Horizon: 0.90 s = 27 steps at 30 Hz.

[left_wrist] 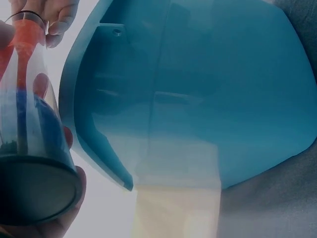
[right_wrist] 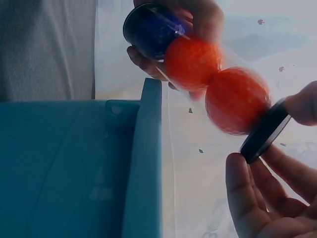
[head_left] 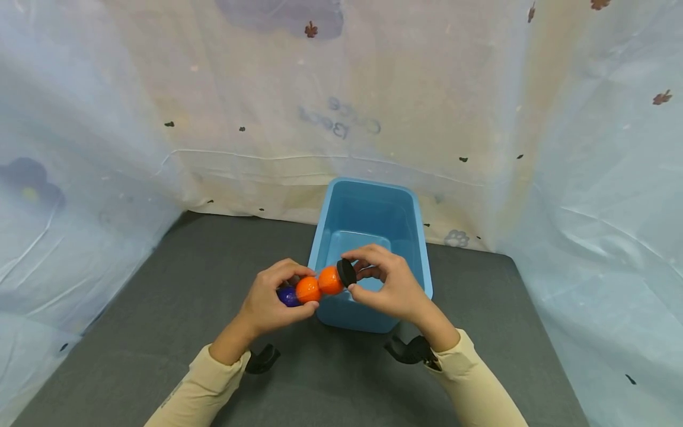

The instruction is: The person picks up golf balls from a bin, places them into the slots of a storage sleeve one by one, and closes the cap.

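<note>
My left hand (head_left: 269, 299) grips a clear plastic tube (left_wrist: 37, 99), tilted up to the right above the bin's near side. Inside it lie a blue ball (head_left: 289, 296) by the black base (left_wrist: 39, 191) and an orange ball (head_left: 308, 289). A second orange ball (right_wrist: 237, 100) is at the far end, against a round black lid (right_wrist: 267, 130). Between thumb and fingers, my right hand (head_left: 392, 281) pinches that lid by its edge. Whether the lid is seated on the tube or just off it, I cannot tell.
Below and beyond the hands stands a light-blue plastic bin (head_left: 423, 252) on a dark grey tabletop (head_left: 235, 237). A pale printed sheet (head_left: 405, 107) hangs behind and at both sides. Black straps (head_left: 262, 359) stick out from the wrists.
</note>
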Tool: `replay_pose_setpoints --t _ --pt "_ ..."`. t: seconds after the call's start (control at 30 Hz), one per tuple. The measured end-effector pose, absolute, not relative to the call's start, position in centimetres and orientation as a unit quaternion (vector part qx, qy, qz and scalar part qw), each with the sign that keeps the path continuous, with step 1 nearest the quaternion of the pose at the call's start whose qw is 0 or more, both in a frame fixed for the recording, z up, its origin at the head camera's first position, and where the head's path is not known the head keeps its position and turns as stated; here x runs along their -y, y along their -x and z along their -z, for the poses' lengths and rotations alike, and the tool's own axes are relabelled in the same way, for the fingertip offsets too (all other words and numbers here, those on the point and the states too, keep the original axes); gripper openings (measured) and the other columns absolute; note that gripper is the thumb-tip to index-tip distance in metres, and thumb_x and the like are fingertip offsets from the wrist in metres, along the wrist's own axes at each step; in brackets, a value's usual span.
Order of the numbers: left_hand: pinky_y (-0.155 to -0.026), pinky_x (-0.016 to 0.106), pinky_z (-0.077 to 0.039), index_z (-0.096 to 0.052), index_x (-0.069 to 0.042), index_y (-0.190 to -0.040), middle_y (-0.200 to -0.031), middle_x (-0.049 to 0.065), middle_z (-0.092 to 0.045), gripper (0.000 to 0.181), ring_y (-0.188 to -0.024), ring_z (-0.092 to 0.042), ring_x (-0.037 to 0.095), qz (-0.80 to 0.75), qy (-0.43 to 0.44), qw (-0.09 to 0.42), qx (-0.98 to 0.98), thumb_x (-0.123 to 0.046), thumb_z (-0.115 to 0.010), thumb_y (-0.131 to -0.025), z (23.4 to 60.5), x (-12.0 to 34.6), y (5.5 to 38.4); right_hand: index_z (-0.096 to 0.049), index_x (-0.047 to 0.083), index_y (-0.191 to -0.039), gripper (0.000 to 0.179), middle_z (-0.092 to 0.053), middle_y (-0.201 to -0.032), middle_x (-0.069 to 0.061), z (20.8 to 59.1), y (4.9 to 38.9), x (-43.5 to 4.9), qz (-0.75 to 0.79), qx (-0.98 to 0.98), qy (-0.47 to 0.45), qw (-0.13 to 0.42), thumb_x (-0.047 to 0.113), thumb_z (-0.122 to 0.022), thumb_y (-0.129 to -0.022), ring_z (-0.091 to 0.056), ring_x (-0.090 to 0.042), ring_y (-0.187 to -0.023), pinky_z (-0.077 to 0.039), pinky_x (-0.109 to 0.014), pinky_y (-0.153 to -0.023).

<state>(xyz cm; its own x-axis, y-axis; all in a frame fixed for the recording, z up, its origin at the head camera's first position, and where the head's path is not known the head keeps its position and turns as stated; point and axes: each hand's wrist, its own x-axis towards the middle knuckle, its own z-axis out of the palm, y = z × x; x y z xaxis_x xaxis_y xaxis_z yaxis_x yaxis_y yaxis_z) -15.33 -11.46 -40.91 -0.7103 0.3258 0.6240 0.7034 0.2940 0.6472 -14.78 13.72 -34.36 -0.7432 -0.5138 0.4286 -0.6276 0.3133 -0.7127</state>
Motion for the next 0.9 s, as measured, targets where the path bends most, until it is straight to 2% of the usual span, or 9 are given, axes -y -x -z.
replay_pose_setpoints --t 0.5,0.9 --pt "-0.064 0.024 -0.052 -0.07 -0.016 -0.101 -0.09 -0.003 -0.066 0.038 -0.072 -0.055 0.006 0.484 0.34 0.182 0.786 -0.018 -0.084 -0.065 40.4 11.6 15.2 -0.063 0.006 -0.122 0.045 -0.063 -0.114 -0.01 34.3 14.7 -14.0 -0.473 0.79 -0.385 0.062 0.0 -0.07 -0.077 -0.066 -0.016 -0.093 -0.057 -0.033 -0.081" --pt "-0.062 0.023 -0.051 -0.071 -0.015 -0.098 -0.086 -0.004 -0.066 0.037 -0.07 -0.054 0.005 0.472 0.351 0.18 0.788 -0.019 -0.084 -0.064 39.8 11.7 14.9 -0.064 0.001 -0.121 0.045 -0.065 -0.111 -0.013 33.9 14.4 -14.1 -0.475 0.787 -0.394 0.031 -0.005 -0.068 -0.076 -0.069 -0.021 -0.095 -0.057 -0.028 -0.08"
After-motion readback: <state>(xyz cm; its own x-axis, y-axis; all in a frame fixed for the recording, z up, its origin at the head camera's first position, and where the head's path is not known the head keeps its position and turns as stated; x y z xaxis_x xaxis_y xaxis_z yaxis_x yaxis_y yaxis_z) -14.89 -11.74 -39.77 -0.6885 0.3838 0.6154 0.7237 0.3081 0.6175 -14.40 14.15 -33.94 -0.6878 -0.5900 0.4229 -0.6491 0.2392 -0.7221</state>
